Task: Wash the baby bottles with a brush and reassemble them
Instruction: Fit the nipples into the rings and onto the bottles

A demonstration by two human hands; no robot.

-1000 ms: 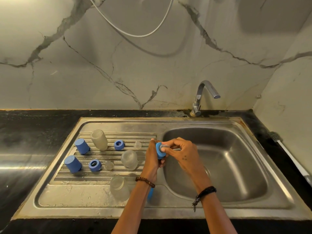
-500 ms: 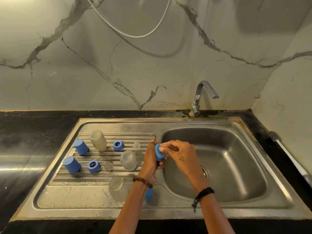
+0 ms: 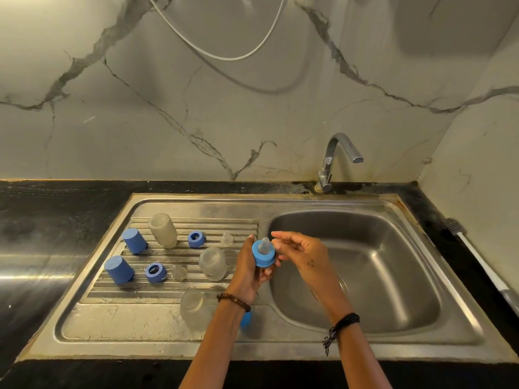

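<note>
Head view, left hand: the left hand point(image 3: 250, 269) is gripping a blue collar ring point(image 3: 263, 254) at the centre of the frame, fingers curled round its lower side, over the sink's point(image 3: 323, 204) divider edge.
Head view, teat: a clear teat point(image 3: 265, 245) is sitting in the ring, tip pointing up and toward the back wall.
Head view, right hand: the right hand point(image 3: 303, 258) is hovering just right of the ring, fingers loosely spread and slightly bent, holding nothing; its fingertips point(image 3: 276, 235) are lying close to the teat, contact unclear.
Head view, drainboard, left of centre: two blue caps point(image 3: 134, 240) point(image 3: 118, 269) are standing at the far left, two more blue rings point(image 3: 196, 238) point(image 3: 155, 272) and two loose clear teats point(image 3: 227, 238) point(image 3: 179, 273) are lying between them and the hands.
Head view, bottles: one clear bottle point(image 3: 163, 230) is standing in the back row, another point(image 3: 213, 263) is standing just left of the left hand, a third point(image 3: 193, 308) is standing lower down beside the left wrist.
Head view, partly hidden: a blue piece point(image 3: 246, 318) is peeking out from under the left forearm.
Head view, surroundings: the tap point(image 3: 335, 158) is standing behind the basin; a white-handled brush point(image 3: 483, 265) is lying on the black counter at the right edge.
</note>
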